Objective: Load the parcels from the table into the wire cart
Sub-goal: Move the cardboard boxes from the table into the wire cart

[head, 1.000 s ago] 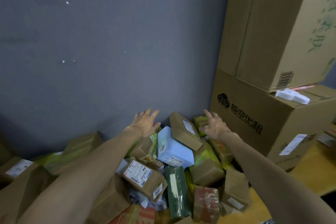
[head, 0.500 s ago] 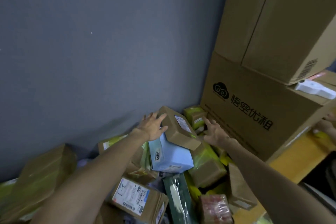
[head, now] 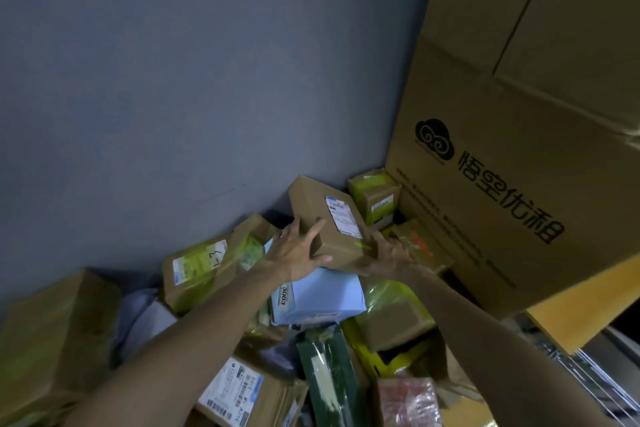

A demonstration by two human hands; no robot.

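Both grips have just closed — left hand (head: 294, 255) and right hand (head: 386, 255) now clamp the brown box (head: 318, 215) by its sides, atop the blue parcel (head: 322, 298) heaped on the counter (head: 588, 319) — so lifting looks ready.

We reach forward: our left hand (head: 294, 253) grips the left side of the box (head: 320, 210), our right hand (head: 389, 253) its near right corner.

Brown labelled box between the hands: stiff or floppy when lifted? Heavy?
Probably stiff: the brown box shows crisp cardboard edges between the left hand and right hand. Likely light, being small. It lies tilted on the blue parcel, which may shift.
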